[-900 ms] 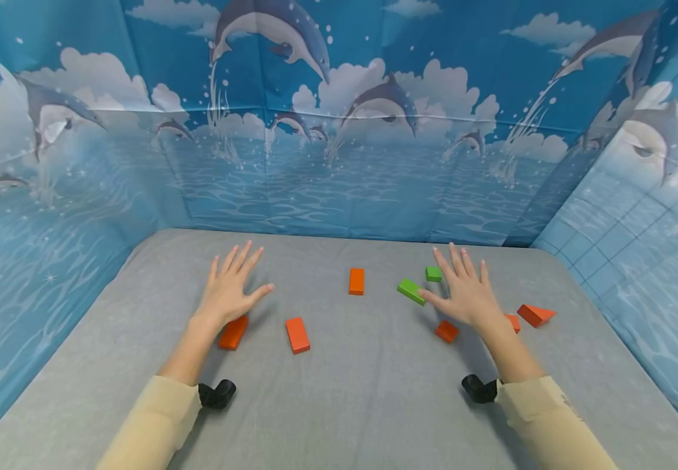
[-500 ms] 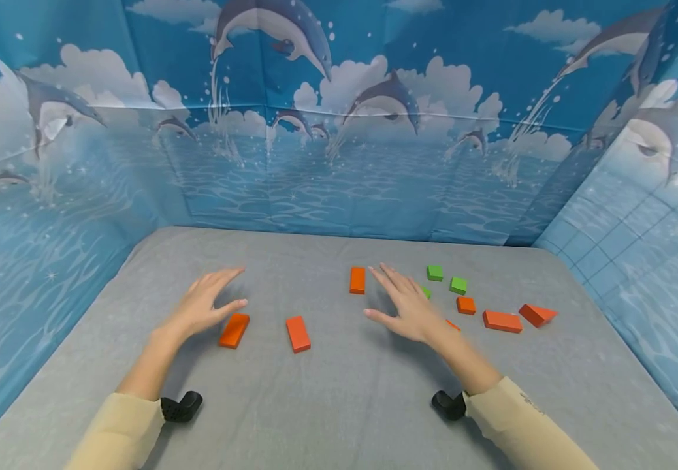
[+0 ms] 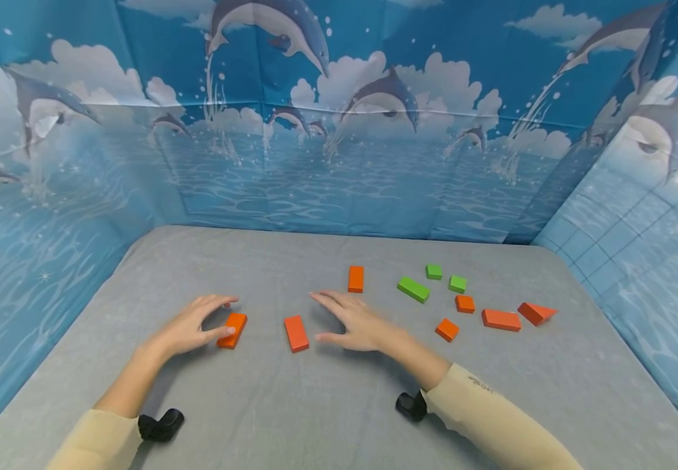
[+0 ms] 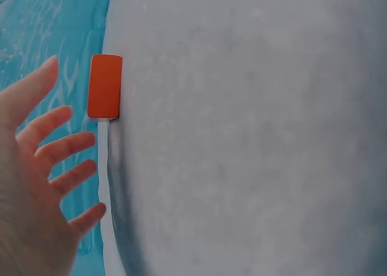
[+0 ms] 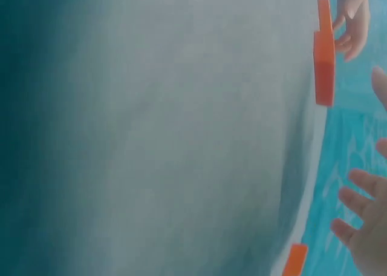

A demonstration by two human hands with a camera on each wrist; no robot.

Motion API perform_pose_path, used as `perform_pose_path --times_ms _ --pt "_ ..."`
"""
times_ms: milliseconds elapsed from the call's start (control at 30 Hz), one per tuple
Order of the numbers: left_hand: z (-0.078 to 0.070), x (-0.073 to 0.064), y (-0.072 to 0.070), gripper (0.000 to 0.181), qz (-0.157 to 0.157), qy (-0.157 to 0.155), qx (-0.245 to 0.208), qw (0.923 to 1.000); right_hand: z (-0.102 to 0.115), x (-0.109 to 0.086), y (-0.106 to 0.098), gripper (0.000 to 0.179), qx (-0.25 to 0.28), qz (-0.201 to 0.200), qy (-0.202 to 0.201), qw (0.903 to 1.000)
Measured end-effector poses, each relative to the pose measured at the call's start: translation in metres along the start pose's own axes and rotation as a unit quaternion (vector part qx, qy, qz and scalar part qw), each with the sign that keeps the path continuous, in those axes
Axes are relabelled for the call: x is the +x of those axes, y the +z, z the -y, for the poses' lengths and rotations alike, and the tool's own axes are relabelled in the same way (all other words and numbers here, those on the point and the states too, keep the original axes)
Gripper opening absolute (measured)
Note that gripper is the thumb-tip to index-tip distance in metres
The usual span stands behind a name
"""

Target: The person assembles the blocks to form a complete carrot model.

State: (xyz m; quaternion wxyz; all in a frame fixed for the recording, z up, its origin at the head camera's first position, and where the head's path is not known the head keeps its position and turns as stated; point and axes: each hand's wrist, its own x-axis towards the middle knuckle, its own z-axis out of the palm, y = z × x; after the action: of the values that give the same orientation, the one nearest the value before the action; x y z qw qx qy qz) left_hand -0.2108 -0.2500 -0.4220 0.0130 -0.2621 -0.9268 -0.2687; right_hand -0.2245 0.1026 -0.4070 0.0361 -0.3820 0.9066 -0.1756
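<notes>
My left hand (image 3: 186, 326) hovers at the left, fingers spread and slightly bent. Its thumb passes in front of an orange rectangular block (image 3: 236, 322) in the head view. In the left wrist view, a gap separates the hand (image 4: 42, 179) from the orange block (image 4: 105, 85). My right hand (image 3: 359, 321) reaches leftward above the cloth, fingers extended and holding nothing. Left of its fingertips lies a red-orange rectangular block (image 3: 296, 334). The right wrist view has the hand (image 5: 366, 215) apart from the nearer block (image 5: 324, 70).
Beyond the right hand lies another orange block (image 3: 356, 279). At right are a long green block (image 3: 413, 289), small green blocks (image 3: 434, 271), small orange blocks (image 3: 447, 329), a red-orange bar (image 3: 501, 320) and a wedge (image 3: 536, 313). Grey cloth (image 3: 339, 405) covers the table; dolphin-print curtains surround it.
My right hand has swung left from over the green and orange blocks towards the red-orange block. My left hand has come down and back beside the orange block. The blocks stay put.
</notes>
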Motion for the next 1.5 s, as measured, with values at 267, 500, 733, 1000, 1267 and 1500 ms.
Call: perform_pose_path --times_ms 267,500,733,1000,1267,1500 --pt "0.007 -0.006 0.005 0.061 0.008 0.009 -0.029 0.9995 0.007 0.014 0.012 0.073 0.024 0.040 -0.010 0.9989" --pt "0.008 -0.007 0.006 0.061 0.011 0.005 -0.025 0.9996 0.010 0.022 0.020 0.071 0.009 0.053 -0.026 0.9983" --pt "0.011 -0.006 0.009 0.061 0.005 0.009 -0.029 0.9995 0.013 0.024 0.023 0.067 -0.017 0.049 -0.022 0.9984" --pt "0.012 -0.008 0.009 0.059 0.007 0.000 -0.035 0.9994 0.013 0.024 0.021 0.050 0.005 0.016 -0.038 0.9991" --pt "0.012 -0.009 0.010 0.059 0.006 -0.004 -0.033 0.9994 0.012 0.029 0.020 0.069 -0.006 0.050 -0.004 0.9987" --pt "0.012 -0.007 0.009 0.060 0.009 -0.008 -0.032 0.9994 0.013 0.035 0.021 0.067 -0.007 0.056 0.010 0.9983"
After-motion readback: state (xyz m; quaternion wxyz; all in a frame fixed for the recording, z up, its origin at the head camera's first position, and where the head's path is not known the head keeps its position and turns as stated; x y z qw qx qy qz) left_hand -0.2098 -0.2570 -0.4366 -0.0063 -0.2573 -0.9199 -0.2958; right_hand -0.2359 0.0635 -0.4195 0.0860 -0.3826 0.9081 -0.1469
